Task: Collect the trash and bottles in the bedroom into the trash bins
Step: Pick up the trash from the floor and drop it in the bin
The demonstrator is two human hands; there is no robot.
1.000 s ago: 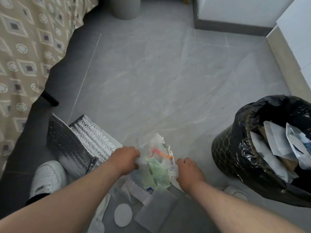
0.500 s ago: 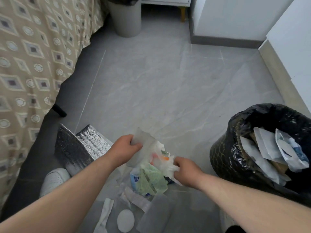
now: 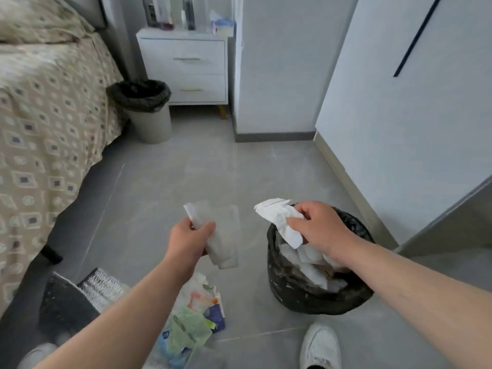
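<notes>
My right hand (image 3: 318, 230) grips a crumpled white tissue (image 3: 278, 215) directly over the near trash bin (image 3: 295, 294), which has a black liner and is stuffed with white paper. My left hand (image 3: 190, 239) holds a clear plastic wrapper (image 3: 221, 235) raised above the floor, left of that bin. A pile of trash (image 3: 195, 315) lies on the floor below my left forearm: a clear bag with green, blue and orange packets.
A second bin (image 3: 149, 113) with a black liner stands far off by the bed (image 3: 40, 123) and a white nightstand (image 3: 186, 67). A silver foil insulated bag (image 3: 87, 291) lies at lower left. My white shoe (image 3: 319, 344) is near the bin. White cabinets (image 3: 399, 102) line the right side.
Both hands rose from the floor pile. The right hand carried the white tissue right, over the near bin; the left lifted the clear wrapper. The view tilted up, showing the nightstand and far bin.
</notes>
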